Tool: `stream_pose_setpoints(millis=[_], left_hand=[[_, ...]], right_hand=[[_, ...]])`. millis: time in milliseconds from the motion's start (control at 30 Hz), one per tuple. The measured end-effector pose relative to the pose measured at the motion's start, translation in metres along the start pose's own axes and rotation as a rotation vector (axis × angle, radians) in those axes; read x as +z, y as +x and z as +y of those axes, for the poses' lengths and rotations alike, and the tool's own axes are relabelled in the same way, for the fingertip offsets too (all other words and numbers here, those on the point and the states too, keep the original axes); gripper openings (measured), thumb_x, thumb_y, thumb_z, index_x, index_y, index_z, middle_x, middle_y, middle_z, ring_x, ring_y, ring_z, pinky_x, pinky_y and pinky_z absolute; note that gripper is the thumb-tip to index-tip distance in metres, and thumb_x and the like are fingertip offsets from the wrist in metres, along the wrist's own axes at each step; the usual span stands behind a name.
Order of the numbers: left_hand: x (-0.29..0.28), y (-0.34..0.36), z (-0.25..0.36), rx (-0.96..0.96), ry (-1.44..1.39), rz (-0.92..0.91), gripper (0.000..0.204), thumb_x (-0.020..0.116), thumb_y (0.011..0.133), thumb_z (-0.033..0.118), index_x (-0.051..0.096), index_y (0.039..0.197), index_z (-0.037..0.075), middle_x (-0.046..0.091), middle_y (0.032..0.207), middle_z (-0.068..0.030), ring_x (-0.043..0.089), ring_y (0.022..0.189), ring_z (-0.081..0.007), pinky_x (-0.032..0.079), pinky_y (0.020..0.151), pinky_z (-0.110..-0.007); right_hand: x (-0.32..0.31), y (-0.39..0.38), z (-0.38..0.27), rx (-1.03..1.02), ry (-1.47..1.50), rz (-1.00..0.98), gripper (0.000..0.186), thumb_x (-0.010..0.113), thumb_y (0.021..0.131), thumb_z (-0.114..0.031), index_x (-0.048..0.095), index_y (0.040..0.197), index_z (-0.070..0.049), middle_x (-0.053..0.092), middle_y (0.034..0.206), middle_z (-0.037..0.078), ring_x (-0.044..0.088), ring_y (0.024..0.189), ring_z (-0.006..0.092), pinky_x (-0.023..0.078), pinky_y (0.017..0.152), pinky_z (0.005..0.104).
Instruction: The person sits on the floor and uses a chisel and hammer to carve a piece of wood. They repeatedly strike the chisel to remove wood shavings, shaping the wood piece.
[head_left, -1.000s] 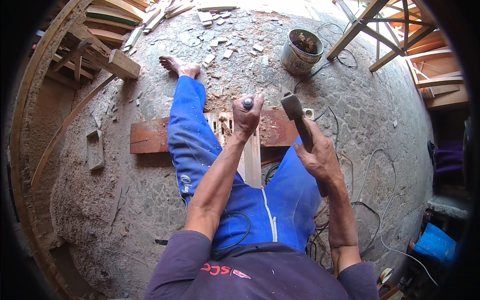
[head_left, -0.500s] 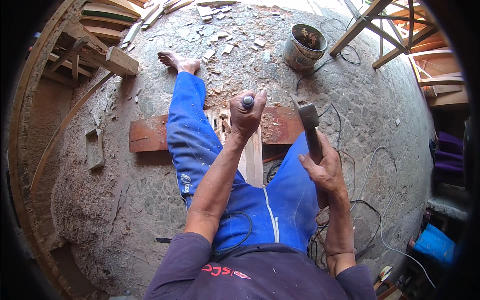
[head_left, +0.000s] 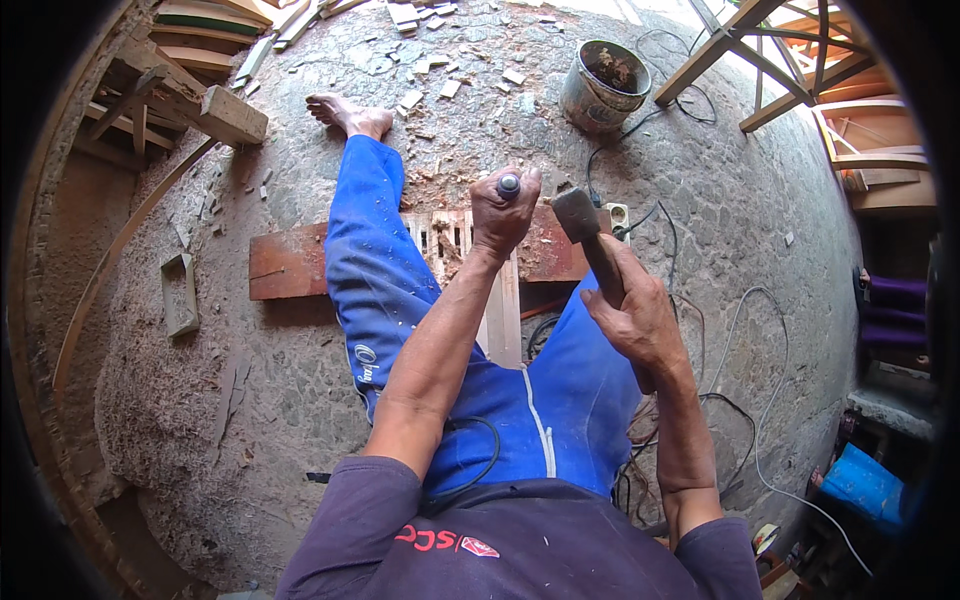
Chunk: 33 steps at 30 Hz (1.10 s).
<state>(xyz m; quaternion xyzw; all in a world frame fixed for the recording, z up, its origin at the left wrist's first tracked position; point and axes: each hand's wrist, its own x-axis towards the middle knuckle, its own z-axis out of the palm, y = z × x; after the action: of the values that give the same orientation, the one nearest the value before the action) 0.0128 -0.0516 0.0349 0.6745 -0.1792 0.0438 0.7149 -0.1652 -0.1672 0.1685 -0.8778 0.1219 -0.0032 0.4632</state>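
Note:
My left hand point(head_left: 503, 215) is wrapped round an upright chisel, whose round, metal-capped handle end point(head_left: 509, 186) pokes out above the fist; its blade is hidden below. Beneath that hand lie pale wooden pieces point(head_left: 505, 318) with narrow slots cut in them, side by side between my legs. They rest across a reddish-brown board point(head_left: 286, 266) strewn with chips and shavings. In my right hand point(head_left: 638, 310) is a hammer, gripped by its dark handle. The blocky steel hammer head point(head_left: 576, 213) is just right of the chisel handle, apart from it.
A dirty bucket point(head_left: 606, 88) stands beyond the board, near a wooden frame point(head_left: 745, 50). A socket block point(head_left: 618, 216) and cables lie on the right. Wood offcuts point(head_left: 450, 88) litter the floor ahead. A small box-shaped wooden frame point(head_left: 180, 295) lies to the left.
The hammer has swung left and tilted, bringing its head closer to the chisel. My left hand with the chisel has shifted slightly right, uncovering more of the slots.

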Motion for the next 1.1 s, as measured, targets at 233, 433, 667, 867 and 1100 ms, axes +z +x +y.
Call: stream_pose_setpoints(millis=[233,433,667,867,1100], left_hand=[[0.0,-0.004,-0.049,0.319,0.19,0.0,0.009,0.068,0.085,0.011,0.062,0.083,0.004,0.062,0.077,-0.0076,0.061,0.072,-0.0224,0.048,0.065,-0.038],[0.009,-0.005,-0.058,0.218,0.101,0.01,0.017,0.069,0.09,0.019,0.071,0.102,0.007,0.072,0.095,-0.0094,0.07,0.089,-0.0287,0.053,0.08,-0.038],[0.0,-0.007,-0.041,0.048,-0.014,-0.115,0.008,0.072,0.09,0.011,0.07,0.096,0.006,0.072,0.088,-0.0067,0.07,0.082,-0.0224,0.053,0.076,-0.035],[-0.001,-0.001,-0.036,0.16,0.014,-0.244,0.019,0.07,0.092,0.009,0.071,0.111,0.005,0.073,0.102,-0.0076,0.069,0.097,-0.0229,0.054,0.084,-0.039],[-0.01,0.0,-0.031,-0.195,-0.268,-0.398,0.014,0.074,0.094,0.011,0.07,0.105,0.003,0.07,0.091,0.0009,0.064,0.084,-0.0085,0.054,0.073,-0.028]], right_hand=[[-0.016,0.037,-0.056,-0.356,-0.44,0.035,0.067,0.066,0.087,-0.002,0.041,0.148,-0.009,0.07,0.105,0.025,0.072,0.093,0.0427,0.057,0.08,0.051],[-0.01,0.057,-0.031,-0.287,-0.649,-0.148,0.058,0.061,0.091,-0.007,0.041,0.145,-0.011,0.07,0.107,0.025,0.071,0.094,0.0435,0.057,0.076,0.0536],[-0.015,0.052,-0.057,-0.394,-0.586,-0.016,0.046,0.061,0.092,-0.009,0.043,0.134,-0.005,0.07,0.091,0.023,0.072,0.085,0.0433,0.058,0.07,0.0519],[-0.015,0.062,-0.03,-0.246,-0.659,-0.157,0.05,0.066,0.088,-0.009,0.047,0.135,-0.007,0.07,0.097,0.025,0.071,0.092,0.044,0.057,0.077,0.0518],[-0.017,0.049,-0.058,-0.309,-0.608,-0.021,0.047,0.065,0.089,-0.009,0.044,0.131,-0.006,0.071,0.098,0.023,0.072,0.089,0.0413,0.058,0.071,0.052]])
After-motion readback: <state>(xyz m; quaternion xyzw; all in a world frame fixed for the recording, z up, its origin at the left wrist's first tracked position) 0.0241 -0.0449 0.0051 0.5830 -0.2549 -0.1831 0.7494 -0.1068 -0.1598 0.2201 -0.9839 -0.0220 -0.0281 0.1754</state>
